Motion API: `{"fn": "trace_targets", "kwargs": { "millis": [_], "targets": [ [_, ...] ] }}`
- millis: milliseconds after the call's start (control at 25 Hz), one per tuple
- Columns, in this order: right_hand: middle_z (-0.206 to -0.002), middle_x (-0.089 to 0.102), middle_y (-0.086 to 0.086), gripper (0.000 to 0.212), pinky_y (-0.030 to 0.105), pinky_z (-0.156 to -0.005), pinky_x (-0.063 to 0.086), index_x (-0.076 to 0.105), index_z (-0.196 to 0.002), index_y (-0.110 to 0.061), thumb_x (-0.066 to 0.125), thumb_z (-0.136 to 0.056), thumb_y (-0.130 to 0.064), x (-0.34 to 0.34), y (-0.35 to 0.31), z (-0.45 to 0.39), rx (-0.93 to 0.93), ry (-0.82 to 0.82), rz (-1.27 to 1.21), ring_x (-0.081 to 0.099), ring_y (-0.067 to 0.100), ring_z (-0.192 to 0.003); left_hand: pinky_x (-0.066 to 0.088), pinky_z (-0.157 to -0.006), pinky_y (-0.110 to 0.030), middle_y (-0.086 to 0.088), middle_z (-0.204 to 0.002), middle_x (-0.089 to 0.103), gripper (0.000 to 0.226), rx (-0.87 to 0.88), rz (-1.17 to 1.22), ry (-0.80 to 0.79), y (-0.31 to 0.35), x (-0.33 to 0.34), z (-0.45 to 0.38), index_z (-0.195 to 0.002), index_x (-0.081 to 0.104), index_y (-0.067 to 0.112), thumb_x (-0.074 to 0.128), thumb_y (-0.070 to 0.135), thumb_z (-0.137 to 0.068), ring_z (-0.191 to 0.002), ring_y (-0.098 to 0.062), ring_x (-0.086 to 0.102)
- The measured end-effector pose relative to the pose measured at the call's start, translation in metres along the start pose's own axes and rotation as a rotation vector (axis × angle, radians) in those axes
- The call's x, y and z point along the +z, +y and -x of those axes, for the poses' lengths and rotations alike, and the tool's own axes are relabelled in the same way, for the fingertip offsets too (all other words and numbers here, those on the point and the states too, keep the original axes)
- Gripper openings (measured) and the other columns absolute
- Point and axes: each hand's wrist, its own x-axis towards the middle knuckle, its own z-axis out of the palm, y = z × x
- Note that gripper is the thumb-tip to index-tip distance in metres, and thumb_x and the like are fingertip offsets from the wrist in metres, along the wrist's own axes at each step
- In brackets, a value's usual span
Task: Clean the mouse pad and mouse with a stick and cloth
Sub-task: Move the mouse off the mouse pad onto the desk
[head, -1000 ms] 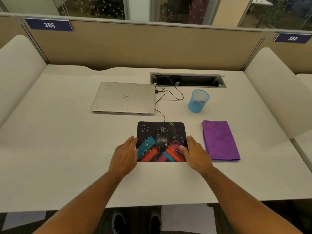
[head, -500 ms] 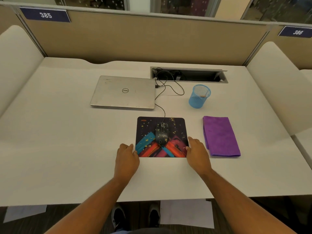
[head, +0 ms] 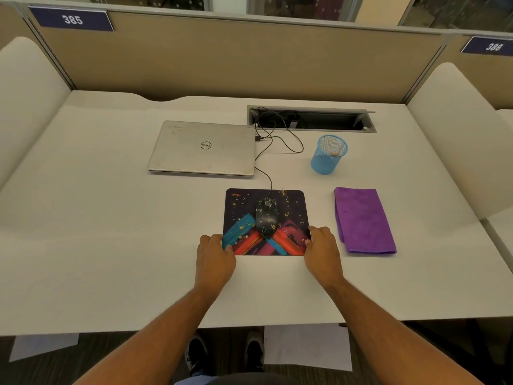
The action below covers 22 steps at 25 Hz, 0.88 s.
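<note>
Head view: your left hand (head: 215,258) pinches the mouse pad (head: 266,222) at its near left corner, and your right hand (head: 322,252) curls its grip over the near right edge. The pad lies on the bench (head: 111,232), specked with yellow bits, as is the mouse (head: 266,216) sitting on its middle. Nothing looks cleaned yet; all wiping remains. Count one pad, one mouse, one folded purple cloth (head: 363,219) just right of the pad, untouched, and one stick (head: 334,154) in the blue mesh cup (head: 329,155).

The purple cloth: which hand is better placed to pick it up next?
Probably the right hand: it grips the mouse pad's right edge, just beside the purple cloth. The left hand is at the far edge.
</note>
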Motion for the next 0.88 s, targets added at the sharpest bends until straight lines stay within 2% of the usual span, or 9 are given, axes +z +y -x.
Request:
{"fn": "trace_targets", "kwargs": {
  "millis": [200, 320, 480, 600, 720, 800, 880],
  "targets": [
    [-0.129, 0.057, 0.009, 0.058, 0.034, -0.094, 0.055, 0.053, -0.138, -0.015, 0.068, -0.09, -0.044, 0.003, 0.013, -0.007, -0.091, 0.009, 0.098, 0.058, 0.021, -0.115, 0.055, -0.084, -0.029, -0.007, -0.135, 0.048, 0.043, -0.017, -0.002, 0.029, -0.002, 0.007, -0.003, -0.137, 0.046, 0.018, 0.059, 0.031, -0.098, -0.124, -0.024, 0.053],
    [-0.124, 0.062, 0.012, 0.059, 0.039, -0.09, 0.056, 0.058, -0.132, -0.011, 0.073, -0.086, -0.045, 0.003, 0.019, -0.01, -0.161, 0.088, 0.16, 0.061, 0.025, -0.111, 0.055, -0.086, -0.03, -0.006, -0.134, 0.048, 0.044, -0.021, -0.007, 0.053, -0.001, 0.01, -0.002, -0.138, 0.045, 0.018, 0.059, 0.033, -0.098, -0.124, -0.023, 0.052],
    [-0.133, 0.062, 0.014, 0.061, 0.048, -0.095, 0.055, 0.058, -0.135, -0.01, 0.077, -0.084, -0.037, 0.011, 0.039, -0.007, -0.264, 0.141, 0.194, 0.061, 0.032, -0.12, 0.056, -0.088, -0.033, -0.005, -0.129, 0.049, 0.043, -0.01, -0.027, 0.095, 0.001, 0.016, -0.003, -0.137, 0.046, 0.017, 0.057, 0.035, -0.099, -0.118, -0.02, 0.052],
    [-0.139, 0.059, 0.016, 0.064, 0.052, -0.102, 0.051, 0.056, -0.139, -0.01, 0.08, -0.083, -0.029, 0.016, 0.046, -0.007, -0.262, 0.133, 0.191, 0.057, 0.035, -0.128, 0.057, -0.089, -0.038, -0.005, -0.126, 0.05, 0.04, -0.007, -0.033, 0.134, 0.002, 0.02, -0.004, -0.134, 0.047, 0.017, 0.056, 0.035, -0.099, -0.115, -0.019, 0.053],
    [-0.131, 0.063, 0.017, 0.06, 0.051, -0.097, 0.054, 0.061, -0.132, -0.008, 0.083, -0.08, -0.027, 0.017, 0.046, -0.008, -0.258, 0.165, 0.152, 0.061, 0.036, -0.12, 0.057, -0.087, -0.036, -0.006, -0.124, 0.051, 0.036, -0.043, -0.028, 0.163, 0.005, 0.023, -0.004, -0.131, 0.049, 0.015, 0.056, 0.031, -0.099, -0.112, -0.019, 0.053],
    [-0.117, 0.067, 0.017, 0.045, 0.046, -0.086, 0.057, 0.066, -0.121, -0.006, 0.074, -0.085, -0.033, 0.015, 0.042, -0.005, -0.272, 0.247, 0.105, 0.066, 0.034, -0.105, 0.057, -0.083, -0.032, -0.007, -0.122, 0.051, 0.032, -0.073, -0.004, 0.166, 0.008, 0.024, -0.005, -0.128, 0.05, 0.014, 0.055, 0.028, -0.1, -0.112, -0.02, 0.054],
    [-0.109, 0.068, 0.015, 0.042, 0.041, -0.081, 0.057, 0.068, -0.113, -0.007, 0.055, -0.092, -0.041, 0.011, 0.027, 0.002, -0.202, 0.282, 0.016, 0.065, 0.029, -0.098, 0.054, -0.079, -0.028, -0.007, -0.121, 0.052, 0.029, -0.111, 0.021, 0.163, 0.01, 0.024, -0.008, -0.126, 0.051, 0.014, 0.056, 0.027, -0.1, -0.113, -0.021, 0.054]
  ]
}}
